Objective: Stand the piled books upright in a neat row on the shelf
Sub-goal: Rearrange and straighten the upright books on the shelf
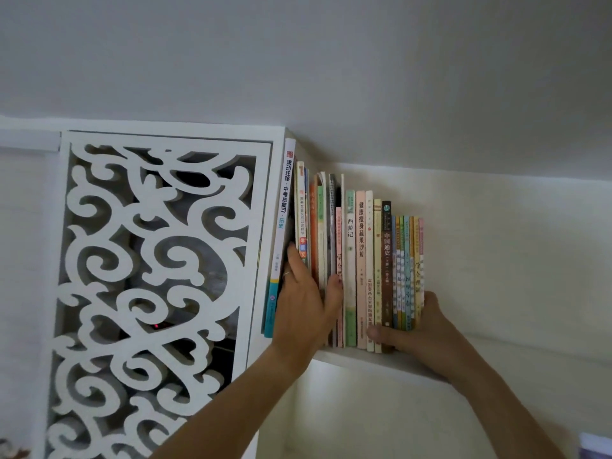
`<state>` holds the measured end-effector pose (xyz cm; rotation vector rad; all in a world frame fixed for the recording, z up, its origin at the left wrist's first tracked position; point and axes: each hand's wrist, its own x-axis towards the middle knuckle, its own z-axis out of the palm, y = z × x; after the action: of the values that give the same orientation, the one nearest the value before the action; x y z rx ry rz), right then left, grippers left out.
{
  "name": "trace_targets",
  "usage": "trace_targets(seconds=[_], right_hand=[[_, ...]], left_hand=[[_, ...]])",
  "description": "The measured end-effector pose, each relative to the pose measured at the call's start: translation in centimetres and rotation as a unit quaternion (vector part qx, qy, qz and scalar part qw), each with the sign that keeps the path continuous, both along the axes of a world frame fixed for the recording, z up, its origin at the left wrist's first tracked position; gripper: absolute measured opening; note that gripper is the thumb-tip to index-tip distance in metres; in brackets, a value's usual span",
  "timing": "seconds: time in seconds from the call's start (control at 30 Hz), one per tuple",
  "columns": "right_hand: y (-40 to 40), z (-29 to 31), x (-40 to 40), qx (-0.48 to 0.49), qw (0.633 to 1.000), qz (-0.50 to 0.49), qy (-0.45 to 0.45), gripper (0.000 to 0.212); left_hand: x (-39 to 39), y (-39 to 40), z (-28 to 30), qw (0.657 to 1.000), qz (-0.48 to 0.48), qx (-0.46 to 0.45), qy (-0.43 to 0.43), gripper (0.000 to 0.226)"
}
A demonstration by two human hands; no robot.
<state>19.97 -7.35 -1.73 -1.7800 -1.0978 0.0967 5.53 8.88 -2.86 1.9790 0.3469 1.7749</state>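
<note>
While I look up through the head camera, the biggest thing I see is the pale wall point(331, 61), which fills the whole upper part of the view. Under it, on the left, stands a white carved panel point(149, 260) with curling cut-out shapes. To the right of this panel runs the white shelf point(357, 359), and the books point(361, 266) are on it, all standing upright with the spines toward me, in one row that starts against the panel's frame.

The tall white and blue book point(280, 233) is the first on the left and it leans a little against the frame. After it come thinner books in orange, green and grey, then a white book with green ends, a pink book point(361, 270), and a dark brown book point(386, 263). The row ends with a group of thin colourful books point(408, 273), which are shorter than the others.

My left hand point(304, 303) lies flat on the spines near the left end, fingers spread and pointing up, with a ring on one finger; it grips nothing. My right hand point(417, 329) holds the right end of the row: the thumb presses on the low spines and the other fingers go behind the last thin book.
</note>
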Motion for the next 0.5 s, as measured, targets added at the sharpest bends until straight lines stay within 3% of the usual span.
trace_targets(seconds=[0.27, 0.5], right_hand=[[0.4, -0.7, 0.5, 0.027, 0.999, 0.001, -0.026, 0.101], [1.3, -1.6, 1.6, 0.032, 0.993, -0.075, -0.087, 0.139]], left_hand=[[-0.6, -0.6, -1.0, 0.997, 0.003, -0.055, -0.050, 0.052], [-0.9, -0.7, -1.2, 0.998, -0.016, -0.044, -0.041, 0.055]])
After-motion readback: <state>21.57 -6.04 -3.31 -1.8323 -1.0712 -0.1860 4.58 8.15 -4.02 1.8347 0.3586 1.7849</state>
